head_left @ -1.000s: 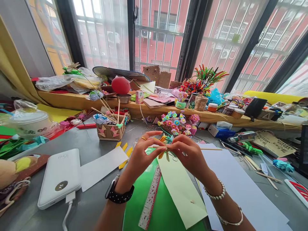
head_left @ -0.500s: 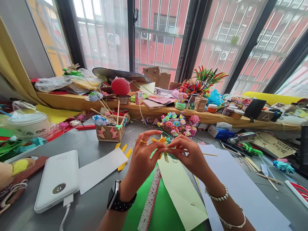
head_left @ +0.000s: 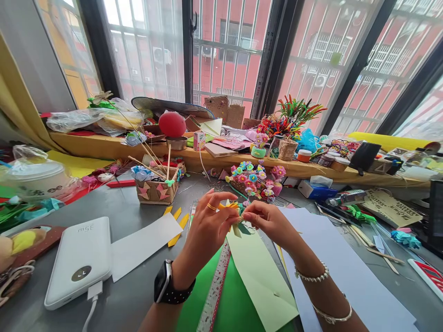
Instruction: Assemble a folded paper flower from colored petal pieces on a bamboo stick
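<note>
My left hand (head_left: 207, 228) has its fingers closed round a yellow paper flower (head_left: 226, 205), held in the air above the table. My right hand (head_left: 273, 226) pinches at the flower's base, on a thin wooden stick (head_left: 300, 232) that is mostly hidden behind that hand. A pale green paper strip (head_left: 237, 229) and darker green leaf-like paper (head_left: 247, 227) hang below the fingers. Under the hands lie a pale green sheet (head_left: 263, 276), a patterned ruler (head_left: 216, 290) and a green mat (head_left: 238, 299).
To the left are a white power bank (head_left: 79, 258), a white paper strip (head_left: 147, 244) and yellow paper pieces (head_left: 178, 230). A cardboard box (head_left: 157, 191) with sticks and a bunch of small flowers (head_left: 252, 180) stand behind. White paper (head_left: 339, 267) lies at the right.
The stick has swung from lying along my right hand to mostly behind it. My right fingers have closed in nearer the flower's base, and the green paper shows more below.
</note>
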`<state>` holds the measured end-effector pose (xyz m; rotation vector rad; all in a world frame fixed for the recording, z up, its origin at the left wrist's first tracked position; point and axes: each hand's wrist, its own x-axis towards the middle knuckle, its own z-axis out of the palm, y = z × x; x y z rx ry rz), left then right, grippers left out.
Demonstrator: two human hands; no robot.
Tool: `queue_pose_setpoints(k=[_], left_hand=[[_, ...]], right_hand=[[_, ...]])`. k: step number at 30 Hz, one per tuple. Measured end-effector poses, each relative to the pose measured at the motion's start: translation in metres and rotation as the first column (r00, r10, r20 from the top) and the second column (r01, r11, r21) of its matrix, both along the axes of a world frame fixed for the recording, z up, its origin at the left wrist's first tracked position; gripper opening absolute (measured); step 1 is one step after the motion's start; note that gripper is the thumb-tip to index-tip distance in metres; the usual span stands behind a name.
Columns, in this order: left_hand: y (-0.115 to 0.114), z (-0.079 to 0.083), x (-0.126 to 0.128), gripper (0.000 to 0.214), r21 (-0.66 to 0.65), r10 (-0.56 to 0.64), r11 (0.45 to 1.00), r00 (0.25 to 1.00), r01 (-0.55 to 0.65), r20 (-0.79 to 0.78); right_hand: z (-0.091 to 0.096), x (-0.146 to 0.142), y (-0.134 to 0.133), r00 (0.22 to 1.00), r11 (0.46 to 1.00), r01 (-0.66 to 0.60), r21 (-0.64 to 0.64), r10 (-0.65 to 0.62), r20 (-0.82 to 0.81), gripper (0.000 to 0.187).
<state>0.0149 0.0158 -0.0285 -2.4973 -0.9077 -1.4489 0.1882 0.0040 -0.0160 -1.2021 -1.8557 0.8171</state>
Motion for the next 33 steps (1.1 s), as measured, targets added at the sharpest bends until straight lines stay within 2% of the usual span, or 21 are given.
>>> queue_pose_setpoints(k=[8, 19, 23, 26, 33], left_hand=[[-0.0041, 0.0031, 0.0008, 0.010, 0.024, -0.001, 1.000, 0.999, 0.002, -0.050], [-0.0043, 0.0043, -0.0001, 0.011, -0.030, -0.023, 0.999, 0.998, 0.022, -0.056], [-0.0044, 0.0051, -0.0012, 0.012, -0.060, -0.038, 0.998, 0.996, 0.033, -0.077], [-0.0041, 0.0049, -0.0012, 0.012, -0.093, -0.046, 0.995, 0.995, 0.038, -0.094], [-0.0023, 0.0024, 0.0011, 0.011, -0.135, -0.061, 0.990, 0.992, 0.045, -0.114]], right_hand=[[0.0001, 0.0001, 0.0015, 0.996, 0.991, -0.067, -0.116, 0.061, -0.058, 0.024], [-0.0034, 0.0038, 0.0035, 0.980, 0.966, -0.121, -0.230, 0.079, -0.184, 0.025], [0.0001, 0.0049, 0.0022, 0.973, 0.946, -0.148, -0.288, 0.087, -0.216, 0.032], [0.0016, 0.0067, 0.0018, 0.971, 0.930, -0.179, -0.322, 0.114, -0.210, 0.037], [-0.0027, 0.0086, 0.0032, 0.977, 0.913, -0.198, -0.357, 0.152, -0.151, 0.036]])
